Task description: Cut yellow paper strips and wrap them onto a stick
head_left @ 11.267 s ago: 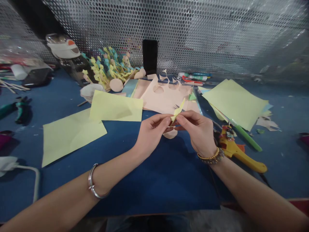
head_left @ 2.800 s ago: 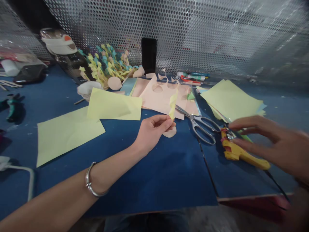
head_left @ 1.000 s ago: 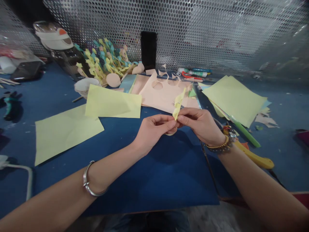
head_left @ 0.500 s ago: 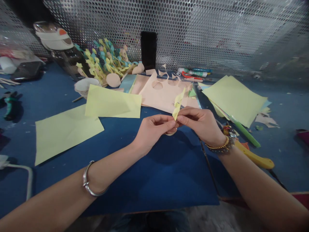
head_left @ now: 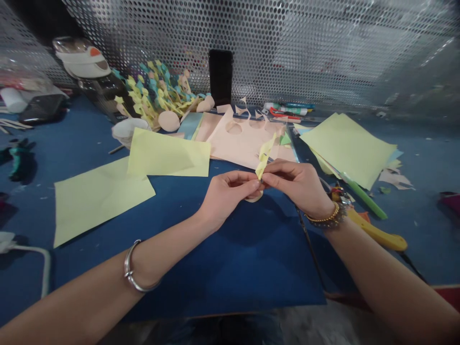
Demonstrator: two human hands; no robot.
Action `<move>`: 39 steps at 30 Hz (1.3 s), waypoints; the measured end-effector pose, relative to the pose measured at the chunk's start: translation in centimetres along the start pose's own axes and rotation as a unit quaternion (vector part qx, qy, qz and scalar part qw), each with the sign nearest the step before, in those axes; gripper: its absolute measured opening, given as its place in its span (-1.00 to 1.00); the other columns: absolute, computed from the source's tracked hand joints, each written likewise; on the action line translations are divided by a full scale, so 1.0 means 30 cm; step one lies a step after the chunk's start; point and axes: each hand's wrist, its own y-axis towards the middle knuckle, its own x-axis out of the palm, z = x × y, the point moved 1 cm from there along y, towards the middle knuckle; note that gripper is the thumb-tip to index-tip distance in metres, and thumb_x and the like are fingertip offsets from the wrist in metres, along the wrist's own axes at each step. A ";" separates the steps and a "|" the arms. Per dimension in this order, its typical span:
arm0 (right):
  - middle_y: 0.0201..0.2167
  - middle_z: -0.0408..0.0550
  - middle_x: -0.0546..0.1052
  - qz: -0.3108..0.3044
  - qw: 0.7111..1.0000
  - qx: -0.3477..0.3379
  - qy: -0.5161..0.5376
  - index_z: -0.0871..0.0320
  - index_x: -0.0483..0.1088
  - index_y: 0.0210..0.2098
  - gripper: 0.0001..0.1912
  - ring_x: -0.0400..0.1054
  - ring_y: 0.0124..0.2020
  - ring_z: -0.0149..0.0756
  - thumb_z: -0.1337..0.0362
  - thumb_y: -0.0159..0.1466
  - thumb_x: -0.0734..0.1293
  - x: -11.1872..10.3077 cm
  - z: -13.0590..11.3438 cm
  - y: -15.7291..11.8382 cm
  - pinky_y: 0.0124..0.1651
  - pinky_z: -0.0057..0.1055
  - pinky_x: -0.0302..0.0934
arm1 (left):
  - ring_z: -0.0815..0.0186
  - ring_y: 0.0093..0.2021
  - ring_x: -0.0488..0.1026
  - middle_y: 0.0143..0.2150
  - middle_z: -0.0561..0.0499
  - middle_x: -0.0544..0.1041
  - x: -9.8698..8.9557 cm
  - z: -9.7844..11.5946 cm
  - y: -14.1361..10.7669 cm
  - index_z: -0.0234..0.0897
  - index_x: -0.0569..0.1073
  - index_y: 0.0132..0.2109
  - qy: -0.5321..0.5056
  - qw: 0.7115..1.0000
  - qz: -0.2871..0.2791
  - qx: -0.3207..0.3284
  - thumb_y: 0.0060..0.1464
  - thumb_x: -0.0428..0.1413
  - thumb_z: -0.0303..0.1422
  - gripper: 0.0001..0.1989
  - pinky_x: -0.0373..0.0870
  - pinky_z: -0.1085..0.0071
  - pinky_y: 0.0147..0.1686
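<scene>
A blue work mat [head_left: 230, 268] spreads across the bench, with a pale yellow paper sheet [head_left: 168, 153] and a peach paper sheet [head_left: 247, 146] with round holes cut out lying on it. Above the mat, the left hand [head_left: 228, 196] and right hand [head_left: 296, 189] are half closed, thumb and fingertips of each pinching a narrow, twisted yellow paper strip [head_left: 264, 160] — upright between them. A peach paper disc [head_left: 255, 197] — mostly hidden — lies just beneath.
</scene>
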 end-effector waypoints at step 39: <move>-0.50 -0.13 0.56 -0.059 0.985 0.022 0.162 0.20 0.50 -0.42 -0.77 0.47 -0.41 -0.34 0.19 -0.02 0.48 0.053 -0.041 -0.136 -0.28 -0.38 0.37 | 0.26 -0.38 0.54 -0.44 -0.04 0.60 0.002 0.026 -0.153 -0.34 0.46 -0.18 0.172 0.975 -0.063 0.124 -0.21 0.34 -0.23 -0.56 0.45 0.27 -0.20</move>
